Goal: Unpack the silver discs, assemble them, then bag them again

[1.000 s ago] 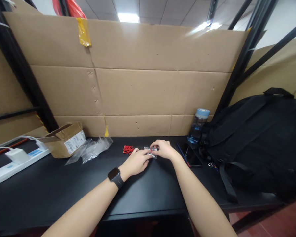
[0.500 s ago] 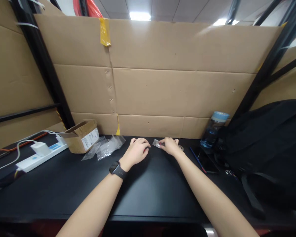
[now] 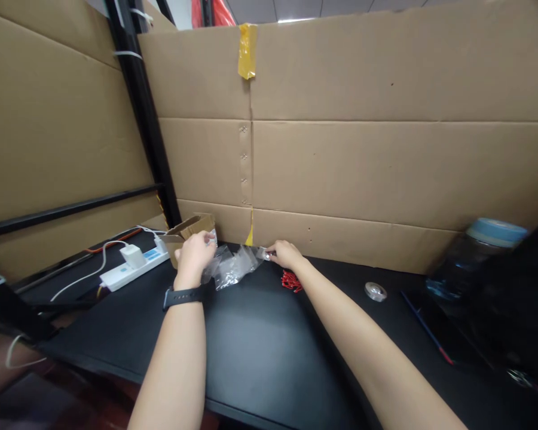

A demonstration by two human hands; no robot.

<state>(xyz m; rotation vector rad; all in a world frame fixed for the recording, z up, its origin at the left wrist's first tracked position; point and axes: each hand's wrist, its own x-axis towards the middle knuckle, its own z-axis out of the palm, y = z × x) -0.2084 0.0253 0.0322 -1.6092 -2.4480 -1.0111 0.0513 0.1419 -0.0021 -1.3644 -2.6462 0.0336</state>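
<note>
My left hand [image 3: 194,254], with a dark watch [image 3: 183,296] on its wrist, is at the front of an open cardboard box [image 3: 196,226]. Its thumb and fingers are spread apart against or just before the box, covering much of its front. My right hand [image 3: 286,255] pinches a small clear plastic bag [image 3: 263,254] by its right end. Just below that hand lies a loose pile of small red pieces [image 3: 291,280], too small to make out fully. Crumpled clear plastic bags [image 3: 237,266] lie between my two hands, beside the box.
A white power strip [image 3: 130,272] with a plugged-in charger [image 3: 133,255] is on the left. Towards the right are a roll of tape [image 3: 375,291], a blue-and-red pencil [image 3: 430,331], a dark flat device and a blue-lidded bottle [image 3: 479,257]. Cardboard walls [image 3: 341,167] enclose the black table.
The view has turned left. My left hand has moved left to the box, and my right hand has carried the small bag left beside the other bags. The red pile is now uncovered.
</note>
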